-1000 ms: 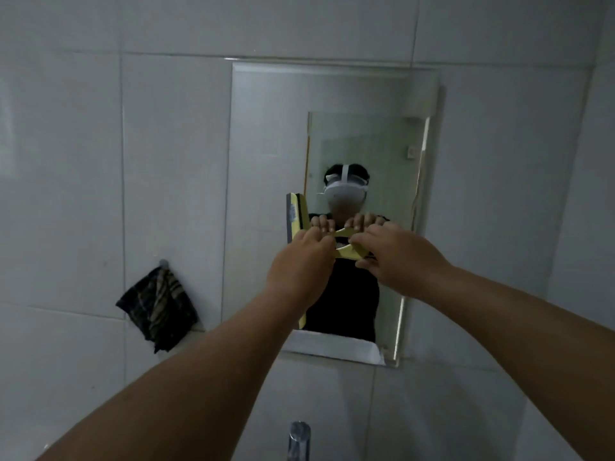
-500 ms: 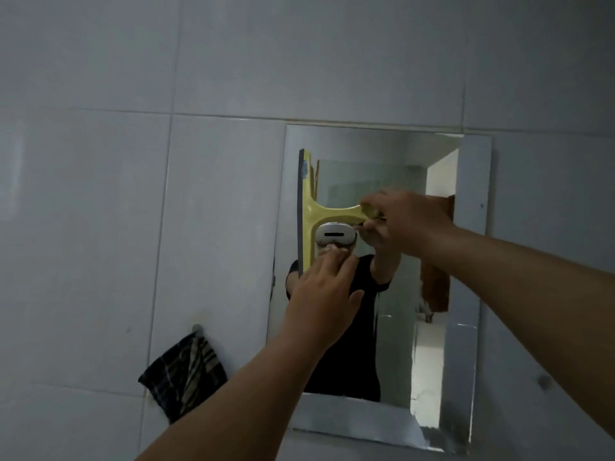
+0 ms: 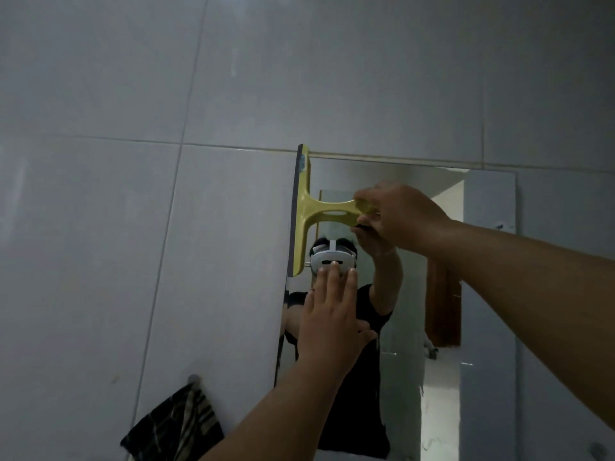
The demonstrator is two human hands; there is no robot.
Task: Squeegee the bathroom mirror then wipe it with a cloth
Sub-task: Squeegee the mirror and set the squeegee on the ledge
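Gripping squeegee (image 3: 307, 214), right hand (image 3: 404, 217), mirror (image 3: 486, 261)

Right hand (image 3: 404, 216) grips squeegee (image 3: 307, 211) at mirror (image 3: 482, 261) edge.

The right hand (image 3: 404, 216) has carried the yellow plastic squeegee (image 3: 307, 211) up to the rectangular wall mirror's (image 3: 489, 261) top-left corner, while the left hand (image 3: 329, 322) has released it and opened flat.

Bare forearms, no sleeves, rings or watch
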